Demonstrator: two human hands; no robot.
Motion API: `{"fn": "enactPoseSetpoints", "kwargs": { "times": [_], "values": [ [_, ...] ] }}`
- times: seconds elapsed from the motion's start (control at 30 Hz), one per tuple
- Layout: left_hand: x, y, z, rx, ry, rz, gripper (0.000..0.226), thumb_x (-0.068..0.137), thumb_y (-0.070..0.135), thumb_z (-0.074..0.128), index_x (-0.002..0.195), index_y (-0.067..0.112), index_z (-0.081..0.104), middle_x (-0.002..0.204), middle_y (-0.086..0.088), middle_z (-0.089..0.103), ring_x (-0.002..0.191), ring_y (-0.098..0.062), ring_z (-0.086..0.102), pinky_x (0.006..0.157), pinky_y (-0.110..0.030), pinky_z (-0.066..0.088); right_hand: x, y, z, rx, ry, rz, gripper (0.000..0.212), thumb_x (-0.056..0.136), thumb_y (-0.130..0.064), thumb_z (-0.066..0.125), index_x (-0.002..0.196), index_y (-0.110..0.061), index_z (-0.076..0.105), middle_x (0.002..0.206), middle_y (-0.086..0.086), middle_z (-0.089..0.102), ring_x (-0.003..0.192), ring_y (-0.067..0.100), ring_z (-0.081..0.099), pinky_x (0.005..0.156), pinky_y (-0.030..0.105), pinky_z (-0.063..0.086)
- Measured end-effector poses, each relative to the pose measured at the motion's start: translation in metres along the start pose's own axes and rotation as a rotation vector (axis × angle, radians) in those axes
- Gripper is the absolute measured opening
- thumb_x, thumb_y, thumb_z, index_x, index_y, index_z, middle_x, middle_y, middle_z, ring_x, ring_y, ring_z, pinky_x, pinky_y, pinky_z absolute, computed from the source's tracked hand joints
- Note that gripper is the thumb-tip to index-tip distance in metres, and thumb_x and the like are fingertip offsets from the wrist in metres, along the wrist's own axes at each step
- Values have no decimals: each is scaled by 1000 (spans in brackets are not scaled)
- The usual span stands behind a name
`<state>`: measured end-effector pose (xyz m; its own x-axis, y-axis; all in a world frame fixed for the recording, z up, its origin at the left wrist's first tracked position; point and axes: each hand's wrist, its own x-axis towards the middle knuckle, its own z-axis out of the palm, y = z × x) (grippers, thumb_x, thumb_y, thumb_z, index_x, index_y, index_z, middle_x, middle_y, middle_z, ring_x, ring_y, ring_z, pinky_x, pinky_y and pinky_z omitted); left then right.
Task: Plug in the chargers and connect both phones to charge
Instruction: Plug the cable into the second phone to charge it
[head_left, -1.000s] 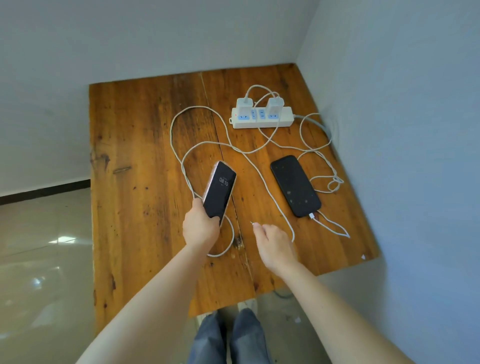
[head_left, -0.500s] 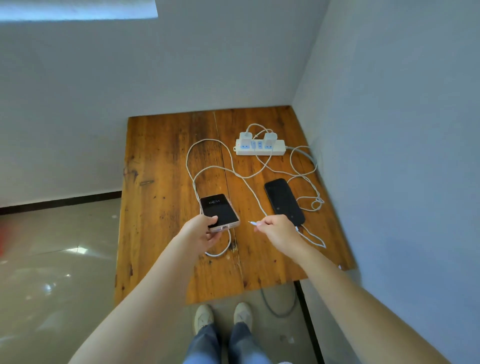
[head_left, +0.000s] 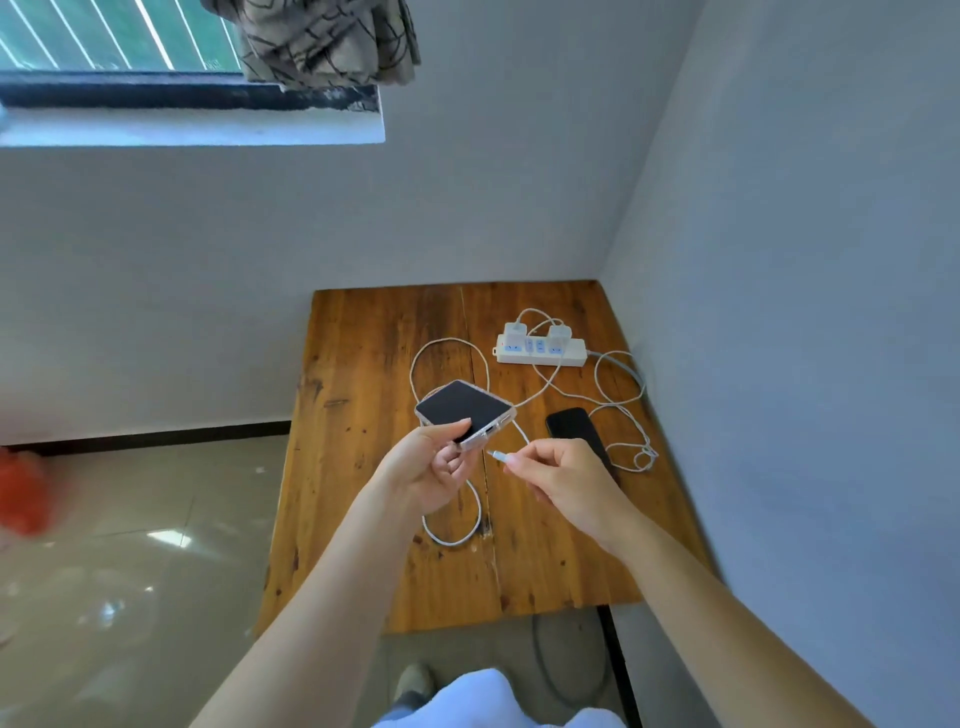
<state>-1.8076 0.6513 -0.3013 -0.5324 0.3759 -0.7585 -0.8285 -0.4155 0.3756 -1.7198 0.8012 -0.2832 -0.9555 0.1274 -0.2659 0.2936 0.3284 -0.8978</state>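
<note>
My left hand (head_left: 434, 470) holds a phone in a clear case (head_left: 464, 411) above the wooden table (head_left: 363, 415), its port end turned toward my right hand. My right hand (head_left: 563, 475) pinches the plug of a white cable (head_left: 500, 455), a short gap from the phone's port. A second black phone (head_left: 571, 423) lies flat on the table to the right, partly behind my right hand. Two white chargers (head_left: 537, 332) sit in a white power strip (head_left: 540, 356) at the back of the table.
White cables loop across the table (head_left: 452, 535) and coil near the right wall (head_left: 641, 457). Walls close the table at the back and right. A window with a curtain (head_left: 322, 41) is up left. Tiled floor and a blurred orange thing (head_left: 21, 493) lie left.
My left hand has lifted the cased phone off the table and turned its port end toward the plug. My right hand has raised the cable plug. The view has tilted upward.
</note>
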Motion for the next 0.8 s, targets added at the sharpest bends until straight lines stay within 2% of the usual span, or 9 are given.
{"fn": "enactPoseSetpoints", "kwargs": {
  "times": [0.1, 0.23, 0.33, 0.53, 0.63, 0.73, 0.8],
  "values": [
    [-5, 3, 1, -11, 9, 20, 63, 79, -3, 68, 134, 8, 40, 104, -23, 70, 72, -23, 73, 49, -22, 57, 5, -1, 6, -81, 127, -72, 21, 89, -30, 61, 76, -16, 70, 54, -12, 56, 54, 0, 54, 51, 12, 39],
    [-7, 5, 0, -19, 35, 48, 62, 80, -3, 67, 134, 10, 38, 110, -22, 69, 76, -24, 73, 48, -21, 56, 11, 0, 11, -169, 249, -145, 16, 88, -31, 62, 80, -21, 71, 64, -12, 64, 65, 4, 61, 52, 10, 45],
    [-7, 6, -2, -3, 37, 49, 59, 80, -1, 67, 131, 9, 39, 109, -21, 69, 70, -22, 72, 47, -21, 55, 12, 0, 16, -204, 302, -173, 13, 88, -30, 62, 84, -22, 71, 70, -17, 62, 70, 4, 62, 55, 8, 45],
    [-3, 5, -8, 87, 36, 24, 38, 80, 5, 69, 115, 6, 52, 99, -16, 73, 72, -19, 67, 63, -24, 50, 15, 0, 22, -252, 326, -201, 14, 88, -29, 62, 84, -19, 72, 71, -13, 62, 68, 5, 61, 55, 10, 44],
    [-2, 5, -8, 98, 30, 9, 32, 79, 6, 70, 108, 5, 55, 96, -15, 73, 69, -18, 66, 62, -24, 50, 16, 1, 24, -269, 334, -209, 15, 88, -29, 62, 84, -19, 73, 68, -16, 61, 66, 3, 61, 53, 8, 44],
    [0, 5, -9, 133, 36, 15, 36, 80, 7, 71, 112, 5, 56, 95, -15, 70, 66, -17, 61, 60, -24, 49, 16, 4, 27, -307, 360, -217, 17, 87, -31, 62, 82, -19, 74, 65, -16, 59, 62, 2, 60, 51, 8, 43],
    [3, 5, -9, 169, 35, 11, 37, 80, 8, 71, 114, 4, 57, 87, -13, 69, 57, -15, 59, 57, -22, 49, 16, 5, 29, -334, 378, -220, 18, 88, -32, 62, 81, -19, 73, 63, -18, 57, 60, 2, 59, 49, 7, 41]
  ]
}}
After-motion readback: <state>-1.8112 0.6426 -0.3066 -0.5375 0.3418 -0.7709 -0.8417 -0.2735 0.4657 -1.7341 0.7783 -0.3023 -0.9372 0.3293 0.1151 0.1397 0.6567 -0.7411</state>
